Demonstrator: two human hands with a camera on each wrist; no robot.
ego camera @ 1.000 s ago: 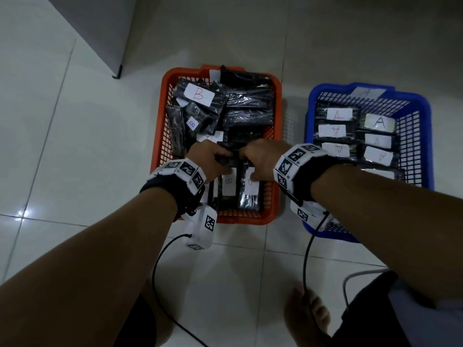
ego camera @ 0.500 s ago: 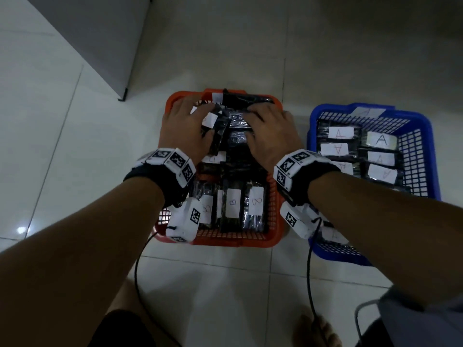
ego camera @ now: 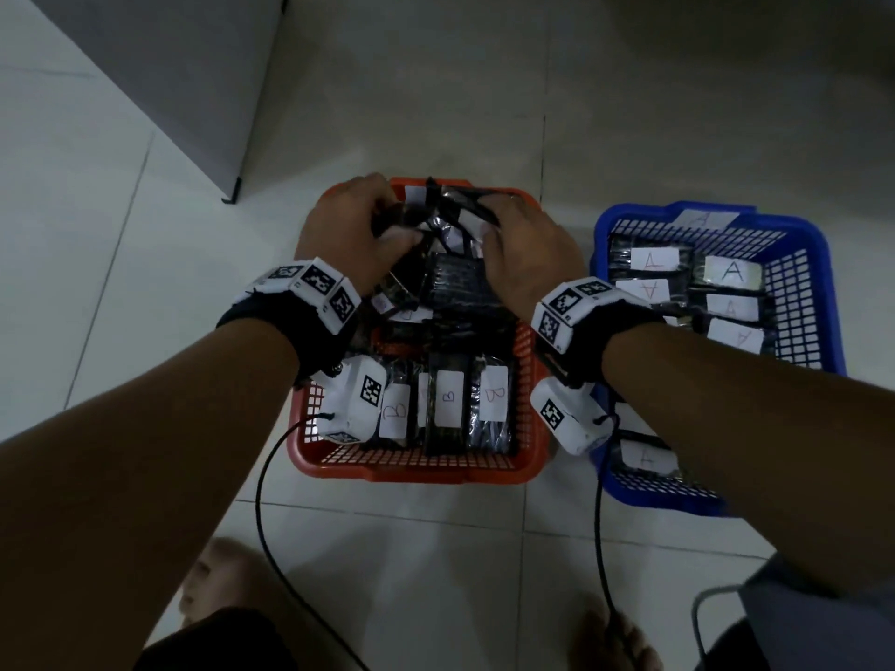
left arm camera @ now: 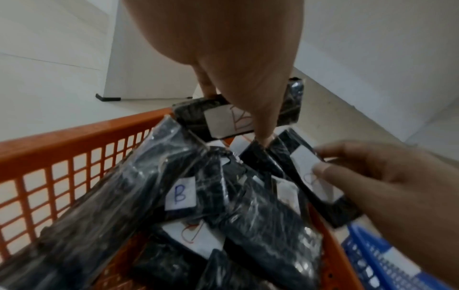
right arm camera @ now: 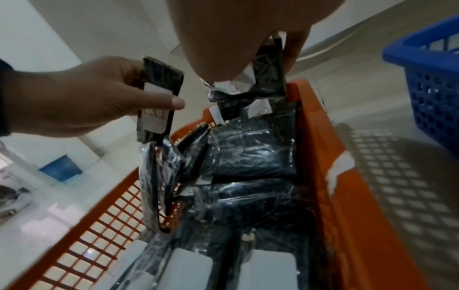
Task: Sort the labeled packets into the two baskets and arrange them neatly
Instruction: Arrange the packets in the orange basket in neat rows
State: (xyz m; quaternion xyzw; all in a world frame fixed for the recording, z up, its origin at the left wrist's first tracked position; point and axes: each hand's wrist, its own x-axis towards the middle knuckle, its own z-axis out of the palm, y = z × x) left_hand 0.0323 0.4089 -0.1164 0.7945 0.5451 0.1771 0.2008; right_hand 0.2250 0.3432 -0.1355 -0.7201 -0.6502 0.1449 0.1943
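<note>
A black packet (right arm camera: 159,92) was pinched by the left hand (ego camera: 356,230) & another packet (left arm camera: 318,176) by the right hand (ego camera: 528,256), over the orange basket (ego camera: 416,469).

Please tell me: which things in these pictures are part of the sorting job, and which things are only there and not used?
Part of the job:
- left hand, holding a B packet
- right hand, holding another packet
- orange basket
- blue basket with A packets

Only lying about:
- grey cabinet
- blue bin
</note>
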